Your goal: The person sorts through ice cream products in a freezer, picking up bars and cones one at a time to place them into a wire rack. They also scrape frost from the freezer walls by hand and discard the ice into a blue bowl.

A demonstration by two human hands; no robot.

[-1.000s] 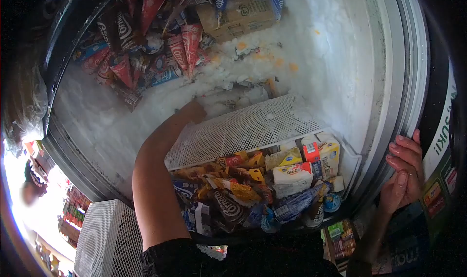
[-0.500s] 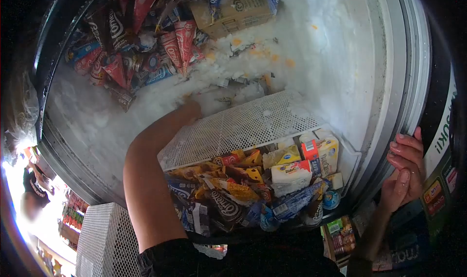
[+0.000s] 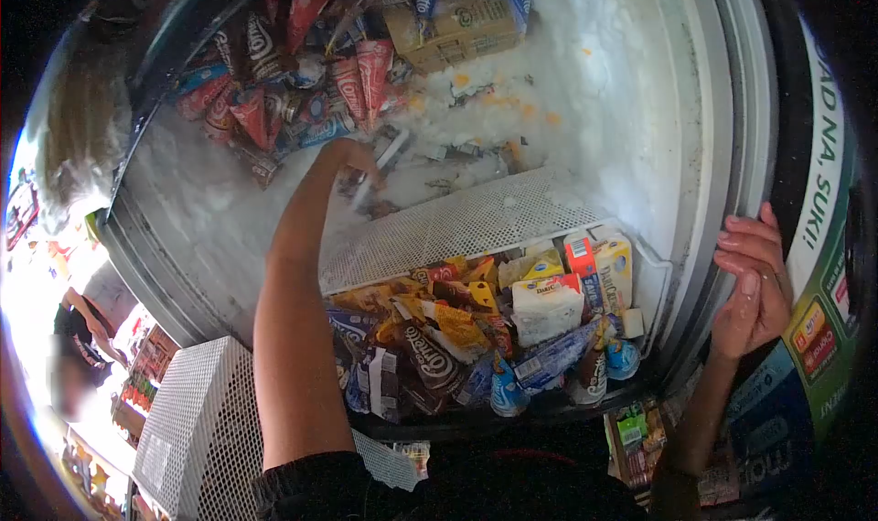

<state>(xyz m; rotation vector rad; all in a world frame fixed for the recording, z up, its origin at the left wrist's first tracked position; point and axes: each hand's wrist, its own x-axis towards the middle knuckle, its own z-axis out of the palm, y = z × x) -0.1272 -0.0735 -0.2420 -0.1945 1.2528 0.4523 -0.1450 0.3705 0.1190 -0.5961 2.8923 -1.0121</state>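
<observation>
My left hand reaches deep into the frosty chest freezer, its fingers closed on a white-edged plastic piece. What that piece is I cannot make out, since the hand and frost partly cover it. Loose frost with orange specks lies just right of this hand. Beyond it are heaped ice cream cones in red, brown and blue wrappers. My right hand rests on the freezer's right rim with its fingers stretched out, holding nothing.
A white perforated basket nearest me holds wrapped ice creams and several boxes. A cardboard box stands at the back. Outside, a white mesh rack is at lower left, and another person is farther off.
My left hand has come up out of the frost beside the basket, with the white-edged piece now showing in it. My right hand stays on the rim. The view has shifted slightly.
</observation>
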